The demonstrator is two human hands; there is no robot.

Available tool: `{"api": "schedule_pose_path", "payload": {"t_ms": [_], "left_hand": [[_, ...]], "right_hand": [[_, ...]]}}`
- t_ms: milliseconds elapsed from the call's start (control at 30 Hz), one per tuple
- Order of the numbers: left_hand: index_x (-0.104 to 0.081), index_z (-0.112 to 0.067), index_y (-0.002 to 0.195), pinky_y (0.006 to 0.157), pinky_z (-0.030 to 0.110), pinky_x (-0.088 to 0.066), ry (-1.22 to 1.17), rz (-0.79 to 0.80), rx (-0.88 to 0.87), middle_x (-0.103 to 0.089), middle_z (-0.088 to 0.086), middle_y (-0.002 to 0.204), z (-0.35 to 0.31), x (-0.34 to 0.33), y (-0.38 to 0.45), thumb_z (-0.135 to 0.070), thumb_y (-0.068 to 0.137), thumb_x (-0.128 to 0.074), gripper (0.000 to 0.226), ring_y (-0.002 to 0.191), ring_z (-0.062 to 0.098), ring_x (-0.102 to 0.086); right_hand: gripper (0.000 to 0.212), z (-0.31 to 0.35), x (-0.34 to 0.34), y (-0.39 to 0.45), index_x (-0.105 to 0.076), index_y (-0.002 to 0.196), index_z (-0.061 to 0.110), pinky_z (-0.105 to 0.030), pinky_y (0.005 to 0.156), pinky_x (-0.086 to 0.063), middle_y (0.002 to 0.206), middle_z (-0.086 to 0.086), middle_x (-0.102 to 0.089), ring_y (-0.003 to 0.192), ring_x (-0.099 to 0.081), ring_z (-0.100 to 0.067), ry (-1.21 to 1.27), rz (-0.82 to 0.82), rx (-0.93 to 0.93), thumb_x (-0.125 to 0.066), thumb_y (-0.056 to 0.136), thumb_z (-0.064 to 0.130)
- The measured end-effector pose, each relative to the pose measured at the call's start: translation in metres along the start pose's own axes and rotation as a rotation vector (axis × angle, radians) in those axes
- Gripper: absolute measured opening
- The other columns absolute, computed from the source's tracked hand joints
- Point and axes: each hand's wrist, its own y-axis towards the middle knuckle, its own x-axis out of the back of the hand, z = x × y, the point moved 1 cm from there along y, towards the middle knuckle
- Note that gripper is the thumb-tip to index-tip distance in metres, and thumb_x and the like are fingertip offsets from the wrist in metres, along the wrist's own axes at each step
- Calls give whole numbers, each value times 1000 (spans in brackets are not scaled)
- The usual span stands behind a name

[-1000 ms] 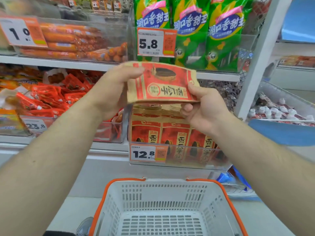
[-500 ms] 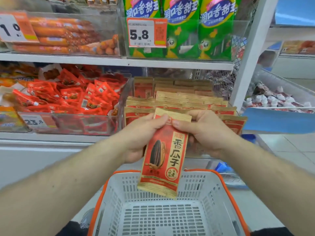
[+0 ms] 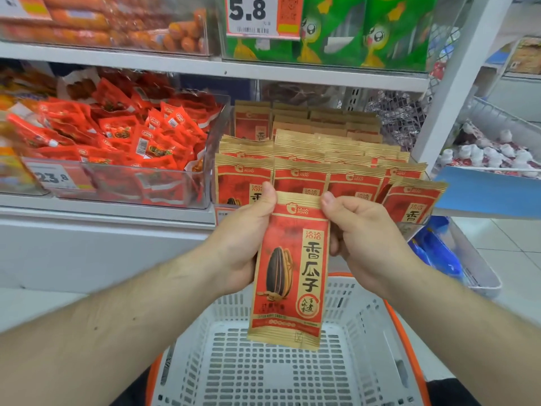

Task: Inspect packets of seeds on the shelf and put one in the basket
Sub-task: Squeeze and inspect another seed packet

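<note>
Red seed packet [image 3: 289, 271] upright, both hands pinching top corners, above basket [image 3: 363, 326].

L hand [image 3: 243, 238], R hand [image 3: 363, 232] — thumbs up, fingers pinching.

Red snack sachets [image 3: 123, 136] in clear bin, sausages [image 3: 87, 24] above, green packs [image 3: 366, 33] behind 5.8 price tag [image 3: 251, 13]

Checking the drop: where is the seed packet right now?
Head view, centre: the seed packet hangs upright, pinched by left hand and right hand, above the basket.
</note>
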Motion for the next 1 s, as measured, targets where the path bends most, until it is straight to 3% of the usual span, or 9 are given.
{"api": "schedule_pose_path", "payload": {"t_ms": [67, 200, 367, 533, 700, 833, 933, 1000], "left_hand": [[-71, -15, 111, 94, 50, -54, 4, 3, 7, -74, 15, 110, 2, 1, 0, -57, 98, -34, 58, 103, 32, -71], [-71, -15, 107, 83, 42, -58, -19, -49, -11, -76, 12, 103, -2, 3, -1, -55, 100, -34, 55, 94, 27, -74], [-70, -14, 111, 87, 45, -56, -20, -68, 1, -75, 15, 105, -4, 5, -2, -57, 100, -34, 57, 96, 31, -73], [-70, -13, 107, 87, 47, -57, -26, -125, -31, -76, 14, 104, -7, 7, -2, -55, 101, -36, 55, 96, 31, -73], [-69, -12, 107, 84, 47, -58, -20, -148, -22, -76, 15, 102, -7, 7, -3, -55, 101, -36, 55, 94, 32, -74], [-68, -11, 115, 81, 47, -59, -43, -169, 6, -75, 16, 104, -8, 9, -1, -59, 100, -33, 62, 94, 32, -74], [-70, -11, 106, 71, 46, -62, -60, -188, 14, -76, 15, 100, -8, 10, -1, -59, 100, -34, 60, 88, 30, -75], [-70, -11, 108, 73, 46, -62, -62, -198, 11, -76, 15, 100, -8, 10, -1, -58, 100, -35, 59, 88, 30, -75]], "right_hand": [[41, -2, 0, -3, -63, 66, 10, -25, 51, -40, 61, -14, -59, 47, -46, -15, -51, 22, 23, -52, 99, 33], [46, -6, 0, -9, -65, 70, 6, -34, 56, -40, 62, -19, -63, 52, -50, -22, -233, 90, 57, -48, 100, 36], [48, -9, -3, -12, -66, 62, 14, -33, 57, -42, 58, -14, -62, 51, -49, -19, -249, 103, 39, -48, 102, 32], [39, -11, -2, -17, -66, 77, 3, -29, 55, -43, 58, -2, -65, 51, -52, -15, -301, 173, 10, -49, 101, 28], [37, -12, -3, -18, -69, 76, 5, -33, 57, -43, 67, -21, -66, 54, -52, -20, -334, 168, 25, -51, 101, 25], [41, -13, -4, -20, -67, 80, -1, -31, 55, -44, 67, -12, -68, 54, -55, -19, -276, 242, -34, -48, 102, 28], [43, -14, -5, -22, -67, 78, 0, -32, 56, -45, 72, -20, -69, 55, -56, -20, -305, 278, -30, -47, 101, 30], [43, -15, -5, -22, -67, 77, -1, -35, 58, -46, 75, -25, -69, 55, -56, -21, -332, 272, -1, -48, 101, 29]]}}
